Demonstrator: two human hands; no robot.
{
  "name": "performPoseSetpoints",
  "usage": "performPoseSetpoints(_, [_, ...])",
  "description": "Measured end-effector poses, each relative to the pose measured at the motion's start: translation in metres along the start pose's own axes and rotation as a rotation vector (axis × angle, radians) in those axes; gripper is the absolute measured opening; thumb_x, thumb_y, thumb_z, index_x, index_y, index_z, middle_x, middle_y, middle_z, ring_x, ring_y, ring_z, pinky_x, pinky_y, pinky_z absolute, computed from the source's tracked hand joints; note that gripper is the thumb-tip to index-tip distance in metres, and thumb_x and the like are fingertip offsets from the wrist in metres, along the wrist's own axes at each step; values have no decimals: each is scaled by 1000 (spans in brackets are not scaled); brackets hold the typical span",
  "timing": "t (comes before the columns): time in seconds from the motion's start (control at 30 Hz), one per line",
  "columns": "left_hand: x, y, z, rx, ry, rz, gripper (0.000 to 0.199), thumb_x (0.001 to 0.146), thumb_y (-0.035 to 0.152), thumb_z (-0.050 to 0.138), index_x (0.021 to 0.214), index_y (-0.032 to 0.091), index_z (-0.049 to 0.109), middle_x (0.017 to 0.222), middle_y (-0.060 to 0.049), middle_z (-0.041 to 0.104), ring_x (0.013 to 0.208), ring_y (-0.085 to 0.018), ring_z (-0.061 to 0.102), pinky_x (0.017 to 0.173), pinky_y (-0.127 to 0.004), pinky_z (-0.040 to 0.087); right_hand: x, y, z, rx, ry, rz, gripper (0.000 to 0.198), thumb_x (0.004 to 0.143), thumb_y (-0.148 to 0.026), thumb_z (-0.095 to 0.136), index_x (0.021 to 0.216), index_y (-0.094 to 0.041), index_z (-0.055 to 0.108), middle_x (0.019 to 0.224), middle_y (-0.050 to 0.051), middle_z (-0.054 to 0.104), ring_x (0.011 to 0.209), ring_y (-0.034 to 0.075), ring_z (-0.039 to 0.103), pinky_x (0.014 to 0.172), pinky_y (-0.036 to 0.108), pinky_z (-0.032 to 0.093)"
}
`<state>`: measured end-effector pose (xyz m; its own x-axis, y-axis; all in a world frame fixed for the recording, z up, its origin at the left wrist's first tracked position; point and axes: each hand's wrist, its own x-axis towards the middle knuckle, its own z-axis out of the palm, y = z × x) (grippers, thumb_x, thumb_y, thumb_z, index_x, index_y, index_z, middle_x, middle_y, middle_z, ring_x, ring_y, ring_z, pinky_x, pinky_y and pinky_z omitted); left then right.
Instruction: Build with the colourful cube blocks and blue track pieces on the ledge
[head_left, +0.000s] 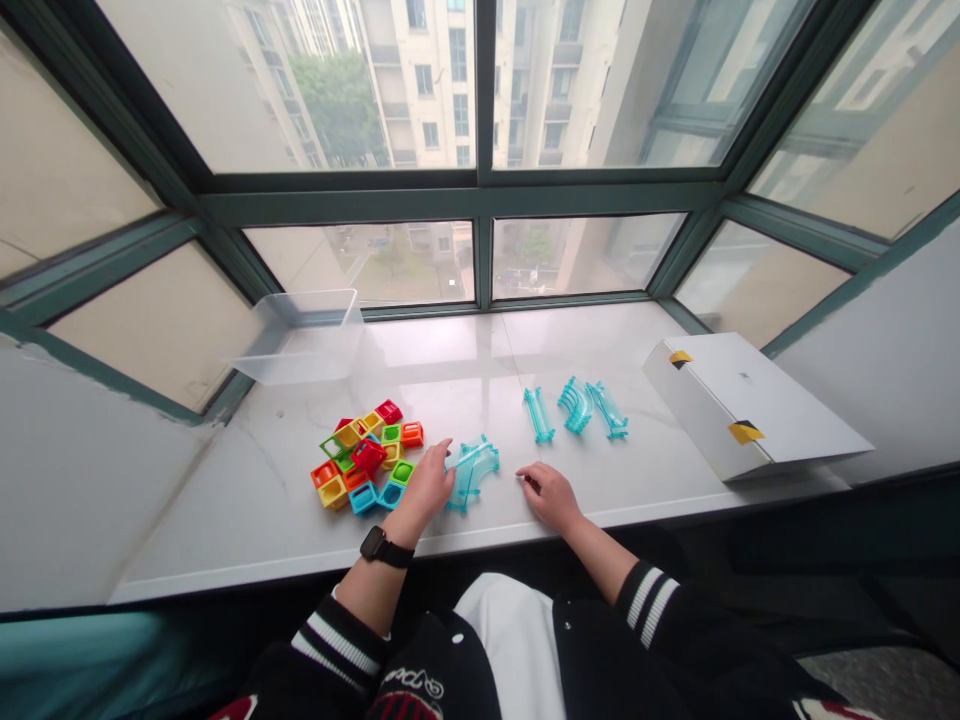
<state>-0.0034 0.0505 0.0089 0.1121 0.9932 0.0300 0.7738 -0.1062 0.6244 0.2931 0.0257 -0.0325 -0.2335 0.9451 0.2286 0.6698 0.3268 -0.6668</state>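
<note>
My left hand (429,484), with a black watch on its wrist, rests between a pile of colourful blocks and some clear blue track pieces (474,470). Its fingers stretch forward and slightly apart, beside the left edge of those pieces; whether they touch is hard to tell. To the right, my right hand (551,494) lies on the white sill with curled fingers and nothing visible in them. Red, yellow, green, orange and blue hollow blocks (368,456) are heaped left of my left hand. Farther back lie a straight blue track (538,415), a curved track (576,404) and another straight track (608,410).
A clear plastic bin (307,362) stands at the back left by the window. On the right sits a white box (750,400) with yellow-and-black tabs. The white sill (262,540) ends at a front edge close to my body; window frames (484,205) enclose the back.
</note>
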Motion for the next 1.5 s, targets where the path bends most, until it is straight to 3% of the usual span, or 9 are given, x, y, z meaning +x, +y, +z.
performPoseSetpoints(0.23, [-2,6,3,-45,-47,-17,57,93,22,61,150,19,51,141,-17,66,131,-31,65,112,-49,52,0,1,-1,0,-2,-9,24,95,-17,54,104,-27,74,91,4,73,88,22,68,85,35,53])
performPoseSetpoints(0.83, [-14,27,12,-305,-101,-87,60,88,33,72,145,23,56,118,-9,72,103,-25,72,90,-40,59,0,1,-1,20,9,-21,23,94,-15,56,103,-25,74,93,4,74,89,23,69,84,36,53])
performPoseSetpoints(1.0, [-18,22,11,-431,-56,-87,57,87,32,72,141,22,58,119,-10,68,99,-23,72,85,-38,62,1,1,0,22,4,-22,25,94,-14,55,105,-26,74,95,4,74,91,23,69,85,36,54])
performPoseSetpoints(1.17, [-21,11,7,-465,25,-67,54,84,28,74,137,23,64,116,-8,64,97,-20,73,92,-40,63,0,4,2,18,8,-30,23,96,-18,55,106,-26,74,93,4,73,89,23,69,84,37,54])
performPoseSetpoints(1.33, [-22,10,7,-444,25,-59,49,86,27,71,135,23,67,116,-7,62,97,-20,74,93,-41,63,-1,4,0,5,-8,-77,37,96,-20,57,130,-26,69,93,4,71,81,21,65,83,37,55])
performPoseSetpoints(1.5, [-24,15,8,-406,26,-17,52,85,25,71,136,25,65,116,-6,61,96,-20,74,92,-41,64,-3,3,0,-98,-88,-254,55,97,-27,61,152,-31,58,112,8,67,99,25,64,93,43,52])
